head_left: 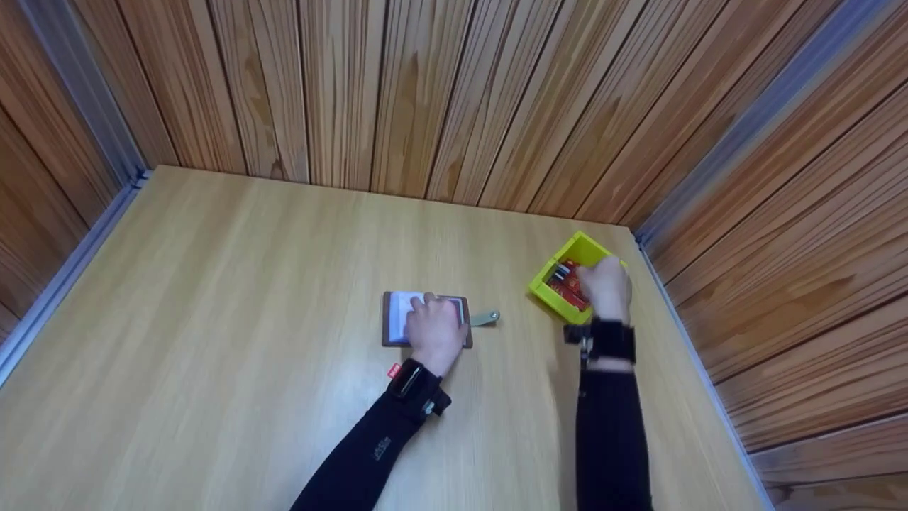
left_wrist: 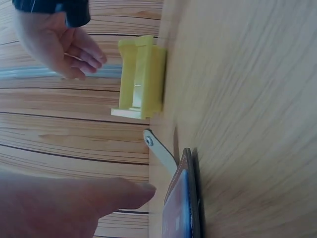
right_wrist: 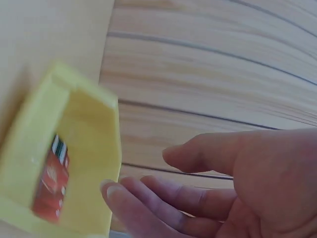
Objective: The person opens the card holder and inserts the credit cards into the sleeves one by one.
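My left hand point(head_left: 436, 330) rests over an open card holder point(head_left: 386, 319) with a brown edge and clear plastic sleeves. Its snap strap point(head_left: 485, 319) sticks out to the right. The left wrist view shows my straight thumb point(left_wrist: 114, 193) beside the card holder point(left_wrist: 177, 213), apparently not wrapped round it. Over the right side of a yellow bin point(head_left: 585, 248) hovers my right hand point(head_left: 606, 287). In the right wrist view its fingers point(right_wrist: 153, 203) are loosely bent, with nothing between them and the thumb. Red card-like items point(right_wrist: 52, 186) lie inside the bin, one with a black-and-white striped end.
The wooden tabletop point(head_left: 248, 305) carries both the card holder and the bin. A wood-plank wall point(head_left: 411, 99) rises at the back, and another point(head_left: 801, 284) stands on the right, close to the bin. Metal rails run along the left and right table edges.
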The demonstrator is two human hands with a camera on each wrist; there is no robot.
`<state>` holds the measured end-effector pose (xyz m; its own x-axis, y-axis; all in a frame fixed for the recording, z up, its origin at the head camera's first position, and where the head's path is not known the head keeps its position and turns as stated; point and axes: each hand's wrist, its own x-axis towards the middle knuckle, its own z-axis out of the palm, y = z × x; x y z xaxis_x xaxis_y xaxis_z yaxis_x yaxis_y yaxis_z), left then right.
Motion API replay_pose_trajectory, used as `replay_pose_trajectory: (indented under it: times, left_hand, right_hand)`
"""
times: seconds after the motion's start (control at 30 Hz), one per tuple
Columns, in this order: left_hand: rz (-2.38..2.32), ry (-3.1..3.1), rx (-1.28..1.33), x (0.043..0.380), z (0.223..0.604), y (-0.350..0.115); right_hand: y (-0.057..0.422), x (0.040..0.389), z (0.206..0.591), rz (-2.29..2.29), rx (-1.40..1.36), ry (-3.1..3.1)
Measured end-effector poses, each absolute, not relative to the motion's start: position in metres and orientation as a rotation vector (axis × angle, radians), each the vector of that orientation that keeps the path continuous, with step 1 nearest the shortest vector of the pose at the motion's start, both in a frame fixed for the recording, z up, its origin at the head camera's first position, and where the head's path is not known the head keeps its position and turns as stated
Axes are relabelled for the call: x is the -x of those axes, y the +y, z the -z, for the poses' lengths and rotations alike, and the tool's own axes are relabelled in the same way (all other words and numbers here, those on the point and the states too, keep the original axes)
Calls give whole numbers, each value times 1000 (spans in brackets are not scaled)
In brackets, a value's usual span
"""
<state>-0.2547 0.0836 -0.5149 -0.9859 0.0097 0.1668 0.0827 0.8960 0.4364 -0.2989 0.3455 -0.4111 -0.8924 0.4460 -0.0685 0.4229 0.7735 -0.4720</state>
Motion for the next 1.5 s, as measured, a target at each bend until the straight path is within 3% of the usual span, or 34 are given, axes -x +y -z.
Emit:
replay_pose_trajectory:
  times: [0.23,0.53,1.0,1.33,1.5]
  left_hand:
    - [597,-2945,13,261,517,83]
    - [480,-2975,-27,254,523,96]
    - [415,-3009,-39,254,525,102]
    - [385,-3035,-24,251,524,103]
    - [623,-3081,71,259,518,87]
  right_hand:
    - [351,352,420,-570,710,-3043]
    - [364,384,461,-238,861,-3169]
    - [367,377,464,-232,684,-3299]
    - [371,385,472,-183,751,-3348]
    - [368,385,473,-205,792,-3337]
